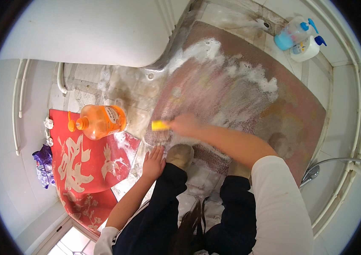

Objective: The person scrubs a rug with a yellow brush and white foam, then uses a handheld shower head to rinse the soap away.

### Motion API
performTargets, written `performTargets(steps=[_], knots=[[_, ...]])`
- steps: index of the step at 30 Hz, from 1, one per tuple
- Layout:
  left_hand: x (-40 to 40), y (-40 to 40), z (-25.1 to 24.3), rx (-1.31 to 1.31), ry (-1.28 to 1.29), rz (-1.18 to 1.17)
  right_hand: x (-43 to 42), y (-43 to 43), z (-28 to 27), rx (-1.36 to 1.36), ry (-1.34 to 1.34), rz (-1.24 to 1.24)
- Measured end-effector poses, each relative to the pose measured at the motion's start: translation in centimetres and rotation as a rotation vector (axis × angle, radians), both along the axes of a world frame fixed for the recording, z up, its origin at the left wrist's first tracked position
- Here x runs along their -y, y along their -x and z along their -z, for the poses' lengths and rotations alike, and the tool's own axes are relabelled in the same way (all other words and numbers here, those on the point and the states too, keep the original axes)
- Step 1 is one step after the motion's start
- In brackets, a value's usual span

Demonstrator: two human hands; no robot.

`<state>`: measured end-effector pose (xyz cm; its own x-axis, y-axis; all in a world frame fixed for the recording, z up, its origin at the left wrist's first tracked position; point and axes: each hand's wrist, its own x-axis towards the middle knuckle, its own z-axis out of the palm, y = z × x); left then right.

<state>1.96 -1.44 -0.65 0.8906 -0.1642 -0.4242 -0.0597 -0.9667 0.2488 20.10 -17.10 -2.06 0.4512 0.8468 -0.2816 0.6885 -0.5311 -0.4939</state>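
A yellow scrubbing brush (160, 125) is gripped in my right hand (185, 125), blurred by motion. It sits over the near left part of a reddish-grey mat (199, 83) lying on the tiled floor. White foam (206, 51) is spread in streaks across the mat, thickest along its far side. My left hand (154, 162) lies with its fingers spread at the mat's near left corner, beside my left shoe (181, 155). Whether its fingertips press on the mat or the wet floor I cannot tell.
An orange pump bottle (102, 122) stands to the left by a red patterned mat (81, 169). A purple packet (44, 165) leans at the left wall. Two pump bottles, one with blue liquid (285, 39), one white (304, 49), stand far right. A shower head (311, 172) lies right. A white tub-like fixture (97, 32) fills the back left.
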Motion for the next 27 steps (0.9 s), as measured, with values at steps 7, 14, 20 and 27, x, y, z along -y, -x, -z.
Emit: performTargets(steps=[7,14,20,27], knots=[[0.9,-0.5,0.4,0.034,0.03,-0.01,3.6,-11.8,-1.6,-0.019,0.004,0.711],[0.7,-0.5,0.1,0.004,0.013,0.004,-0.7,1.6,0.8,-0.153,0.06,0.399],[0.8,-0.4,-0.1,0.074,0.032,-0.002,0.8,-2.8,-0.9,0.112,0.098,0.11],[1.2,-0.8,0.5,0.042,0.01,0.018,2.1,-9.1,-0.4,0.061,0.1,0.59]])
